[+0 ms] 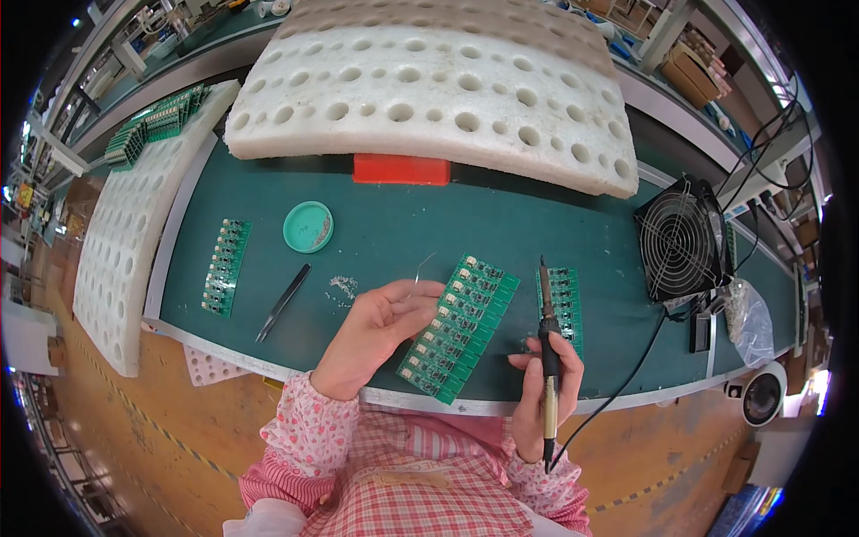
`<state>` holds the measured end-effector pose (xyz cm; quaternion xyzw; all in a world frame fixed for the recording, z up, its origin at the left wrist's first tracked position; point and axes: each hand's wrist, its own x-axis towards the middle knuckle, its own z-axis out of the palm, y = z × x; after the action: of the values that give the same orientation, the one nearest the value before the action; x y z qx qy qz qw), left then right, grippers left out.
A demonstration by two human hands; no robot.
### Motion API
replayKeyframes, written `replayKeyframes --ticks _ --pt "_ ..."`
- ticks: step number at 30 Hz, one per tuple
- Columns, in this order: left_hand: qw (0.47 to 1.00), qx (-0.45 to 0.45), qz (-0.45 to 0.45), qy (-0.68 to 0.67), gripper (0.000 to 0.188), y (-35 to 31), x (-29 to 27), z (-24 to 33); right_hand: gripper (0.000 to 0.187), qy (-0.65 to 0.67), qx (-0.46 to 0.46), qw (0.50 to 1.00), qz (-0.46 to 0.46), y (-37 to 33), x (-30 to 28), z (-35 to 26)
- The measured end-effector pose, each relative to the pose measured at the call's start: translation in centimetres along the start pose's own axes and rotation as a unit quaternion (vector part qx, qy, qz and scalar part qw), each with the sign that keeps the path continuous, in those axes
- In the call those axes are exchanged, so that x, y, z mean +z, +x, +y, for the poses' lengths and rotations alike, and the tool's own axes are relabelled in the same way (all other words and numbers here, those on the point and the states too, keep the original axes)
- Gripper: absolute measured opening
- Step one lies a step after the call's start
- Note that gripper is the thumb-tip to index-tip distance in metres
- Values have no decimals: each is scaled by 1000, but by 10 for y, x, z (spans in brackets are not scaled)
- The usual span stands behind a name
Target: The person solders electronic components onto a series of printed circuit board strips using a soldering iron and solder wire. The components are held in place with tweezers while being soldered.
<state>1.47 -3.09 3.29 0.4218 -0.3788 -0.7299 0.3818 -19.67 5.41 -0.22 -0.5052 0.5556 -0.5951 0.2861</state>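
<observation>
My left hand (380, 327) is closed at the left edge of a green circuit board panel (459, 327), which is tilted above the table front. From the same fingers a thin silvery wire (424, 267) sticks up, looking like solder. My right hand (548, 385) grips a soldering iron (549, 367) with its tip pointing up and away, apart from the held panel. Partly hidden behind the iron, a second board panel (564, 295) lies on the table.
Left on the green table (376, 233) are another board panel (225, 268), tweezers (284, 302), small loose parts (343, 286) and a round green dish (309, 227). A holed white foam block (429, 89) spans the back above a red bin (401, 169). A black fan (680, 237) stands right.
</observation>
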Motion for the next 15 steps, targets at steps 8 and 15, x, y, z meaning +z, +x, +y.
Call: replayKeyframes --ticks 8,15 --pt "1000 -2 8 0 34 1 1 1 35 -3 3 1000 -2 1 0 -2" --pt "1000 1 6 6 34 0 3 2 36 0 1 1000 0 1 0 -3"
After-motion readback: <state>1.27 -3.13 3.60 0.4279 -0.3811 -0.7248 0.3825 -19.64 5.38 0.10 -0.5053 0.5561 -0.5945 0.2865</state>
